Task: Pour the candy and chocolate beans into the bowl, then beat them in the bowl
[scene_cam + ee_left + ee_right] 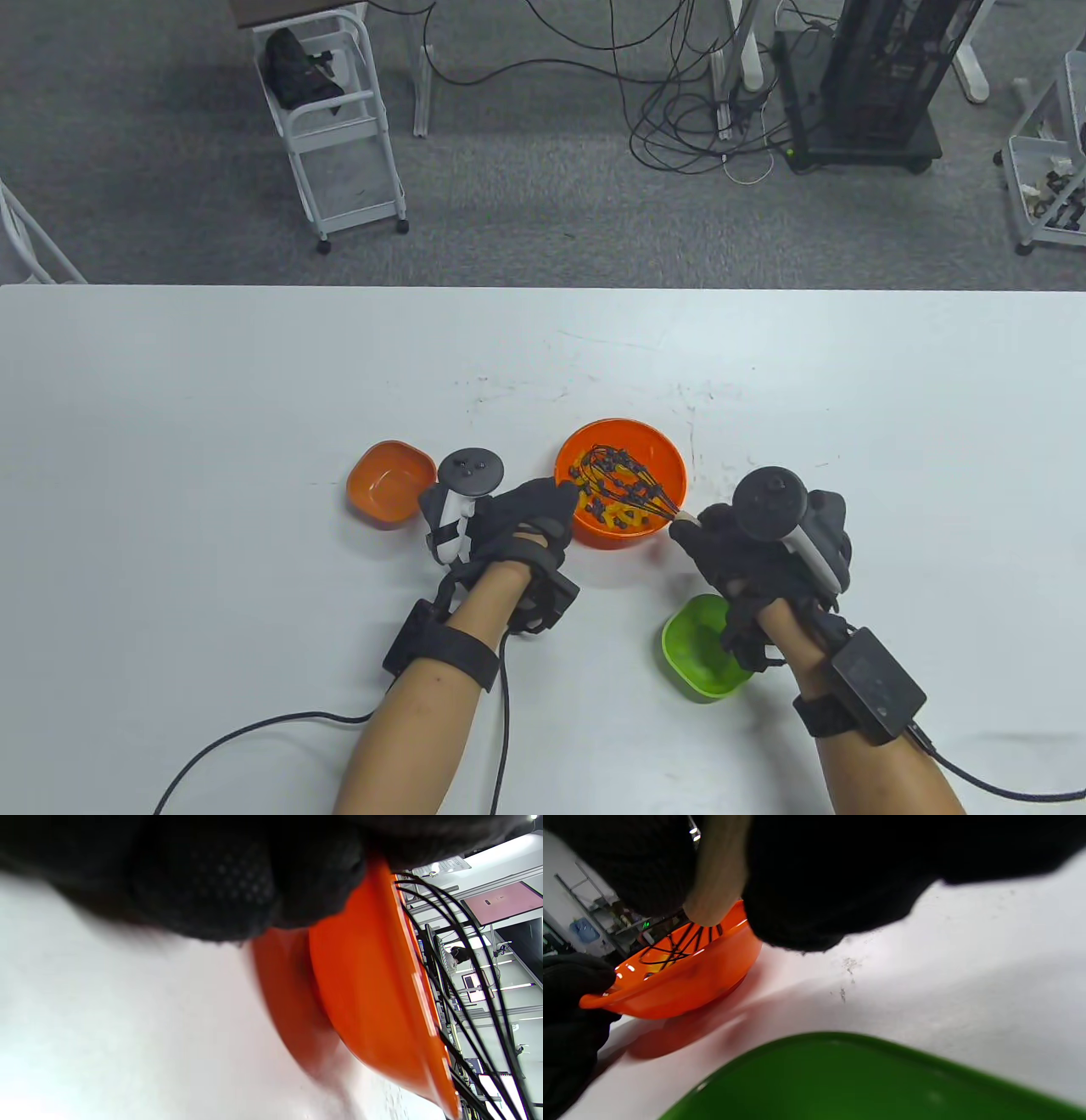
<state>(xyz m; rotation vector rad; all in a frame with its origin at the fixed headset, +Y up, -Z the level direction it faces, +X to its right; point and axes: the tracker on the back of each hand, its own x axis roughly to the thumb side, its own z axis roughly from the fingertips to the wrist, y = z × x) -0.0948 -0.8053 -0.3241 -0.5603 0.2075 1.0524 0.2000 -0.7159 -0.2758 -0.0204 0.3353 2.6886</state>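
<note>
A round orange bowl (657, 446) stands mid-table, holding yellow candy and dark chocolate beans (612, 508). A black wire whisk (628, 482) lies inside it, its pale handle (685, 518) gripped by my right hand (721, 539) at the bowl's right rim. My left hand (530, 509) holds the bowl's left rim. In the left wrist view the bowl (373, 993) fills the middle with whisk wires (462, 984) over its rim. The right wrist view shows the bowl (683, 980), the whisk handle (717, 878) and my left hand's glove (568, 984) at the rim.
A small empty orange dish (389, 486) sits left of my left hand. A small empty green dish (700, 649) lies partly under my right wrist, also large in the right wrist view (848, 1077). The white table (254, 382) stretches wide; a cart and cables stand beyond its far edge.
</note>
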